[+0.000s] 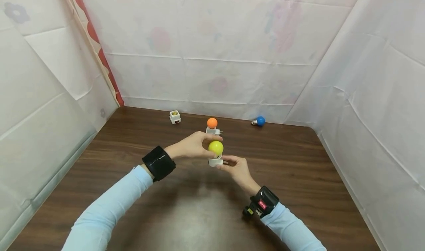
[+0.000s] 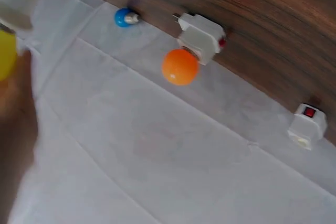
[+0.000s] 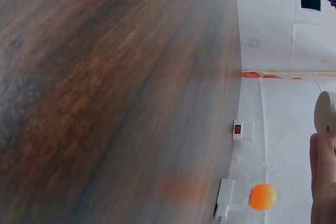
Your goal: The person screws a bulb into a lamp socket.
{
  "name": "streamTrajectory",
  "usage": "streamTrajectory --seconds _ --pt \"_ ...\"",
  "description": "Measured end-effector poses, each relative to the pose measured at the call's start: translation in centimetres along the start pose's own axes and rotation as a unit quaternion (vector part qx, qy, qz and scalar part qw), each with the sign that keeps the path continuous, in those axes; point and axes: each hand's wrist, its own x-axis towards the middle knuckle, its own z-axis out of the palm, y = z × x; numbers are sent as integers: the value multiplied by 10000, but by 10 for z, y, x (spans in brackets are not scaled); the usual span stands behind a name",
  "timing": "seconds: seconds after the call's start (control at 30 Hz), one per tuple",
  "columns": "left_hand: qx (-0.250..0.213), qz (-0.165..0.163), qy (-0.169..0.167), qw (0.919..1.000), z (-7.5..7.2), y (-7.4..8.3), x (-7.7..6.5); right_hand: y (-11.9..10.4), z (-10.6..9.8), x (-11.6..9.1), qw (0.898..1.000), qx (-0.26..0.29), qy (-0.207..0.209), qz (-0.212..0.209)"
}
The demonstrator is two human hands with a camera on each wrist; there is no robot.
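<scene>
My left hand [image 1: 192,146] holds a round yellow light bulb [image 1: 216,147], its thumb on the near side and fingers on the far side. Directly beneath the bulb is a white plug-in lamp socket [image 1: 215,162]. The thumb and fingers of my right hand [image 1: 239,171] pinch this socket at its right side, by the metal prongs. In the left wrist view the yellow bulb [image 2: 6,55] meets the socket [image 2: 20,1] at the left edge. Only part of the socket [image 3: 325,113] and the right hand [image 3: 323,177] show in the right wrist view.
Behind the hands an orange bulb [image 1: 212,123] sits in another white socket [image 1: 212,131]. A bare white socket [image 1: 175,117] with a red switch stands at the back left. One blue bulb [image 1: 260,121] lies at the back right. White sheets [image 1: 212,59] enclose the brown table [image 1: 282,162].
</scene>
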Motion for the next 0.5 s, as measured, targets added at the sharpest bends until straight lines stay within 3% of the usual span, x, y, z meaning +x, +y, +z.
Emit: streamTrajectory --seconds 0.13,0.23,0.37,0.5 --pt "581 -473 1029 9919 11 10 -3 -13 1 -4 9999 -33 106 -39" --pt "771 -581 1495 9840 21 18 -5 -14 2 -5 9998 -44 204 -30" --pt "980 -519 1835 9767 27 23 -7 -15 4 -5 9996 0 272 45" --pt "973 -528 1927 9750 25 24 -8 -18 5 -4 9998 9 207 54"
